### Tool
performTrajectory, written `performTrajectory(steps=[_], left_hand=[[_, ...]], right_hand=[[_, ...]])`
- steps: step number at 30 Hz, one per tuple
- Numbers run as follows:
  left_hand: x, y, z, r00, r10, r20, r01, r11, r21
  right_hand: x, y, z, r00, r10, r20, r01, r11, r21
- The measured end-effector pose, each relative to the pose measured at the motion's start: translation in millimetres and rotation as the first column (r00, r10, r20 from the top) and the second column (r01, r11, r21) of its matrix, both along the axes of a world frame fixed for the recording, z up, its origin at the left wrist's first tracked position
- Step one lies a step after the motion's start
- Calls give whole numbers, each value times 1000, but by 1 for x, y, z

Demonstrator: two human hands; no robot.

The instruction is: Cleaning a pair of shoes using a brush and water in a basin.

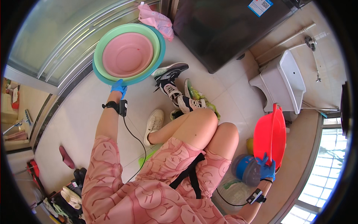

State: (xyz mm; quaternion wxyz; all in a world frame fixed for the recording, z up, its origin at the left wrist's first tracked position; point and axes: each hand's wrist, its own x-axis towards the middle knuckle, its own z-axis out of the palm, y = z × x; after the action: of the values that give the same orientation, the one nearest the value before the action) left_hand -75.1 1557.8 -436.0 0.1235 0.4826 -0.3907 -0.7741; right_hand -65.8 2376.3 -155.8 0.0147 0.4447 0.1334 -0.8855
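Note:
My left hand (119,87), in a blue glove, grips the lower rim of a stack of nested basins: a pink basin (128,54) inside a green basin (100,50) inside a teal one (161,46), held up and tilted toward me at the upper left. My right hand (267,167), also gloved in blue, holds the bottom edge of a red basin (270,134) standing on its rim at the right. A blue ball-like object (246,168) lies beside that hand. My knees (209,128) are bent in the middle.
Several shoes lie on the tiled floor: a black sneaker (170,72), a white shoe (153,124), a green one (194,92). A white step stool (283,82) stands at right, a dark cabinet (231,30) behind, a pink bag (156,20) by a glass door (67,33).

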Motion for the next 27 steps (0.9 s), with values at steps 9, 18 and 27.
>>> performTrajectory(steps=[9, 18, 27], left_hand=[[61, 23, 34, 935, 186, 301, -141, 976, -165], [219, 78, 23, 956, -134, 261, 65, 965, 255], [220, -14, 74, 642, 459, 615, 227, 652, -724]], right_hand=[[5, -6, -6, 996, 91, 19, -91, 996, 17], [-14, -20, -17, 977, 197, -81, -189, 977, 95], [-49, -55, -13, 973, 210, -93, -212, 977, -13]])
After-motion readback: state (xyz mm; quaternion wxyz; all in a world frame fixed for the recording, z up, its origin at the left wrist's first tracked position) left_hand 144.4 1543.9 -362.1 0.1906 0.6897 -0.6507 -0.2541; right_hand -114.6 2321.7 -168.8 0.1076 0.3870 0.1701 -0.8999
